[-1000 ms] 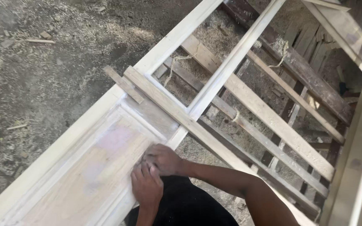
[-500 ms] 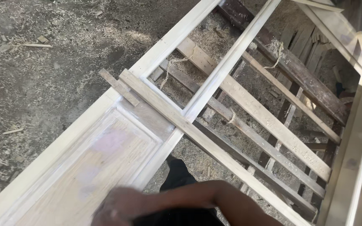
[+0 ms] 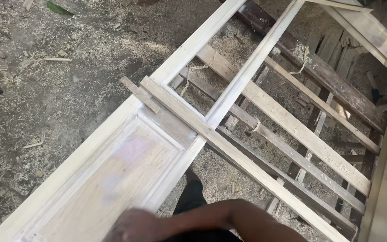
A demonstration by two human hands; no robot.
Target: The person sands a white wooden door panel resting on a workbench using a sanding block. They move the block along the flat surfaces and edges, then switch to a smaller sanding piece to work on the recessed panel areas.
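Hand point(image 3: 133, 226) blurred at bottom edge, rubbing the door's wooden panel point(image 3: 113, 179).
Only one hand shows, on the right forearm; too smeared to tell whether it is open or closed, or holds anything. Left hand not visible. Left to right: sawdust-covered floor point(image 3: 45, 89); the unfinished door frame point(image 3: 90, 152) lying flat, its panel showing pale rubbed patches with bare grain between, so smoothing looks partly done; a small wood strip point(image 3: 139, 94) on the cross rail; open upper section point(image 3: 193, 85) unglazed; loose slats point(image 3: 292, 130) beneath.
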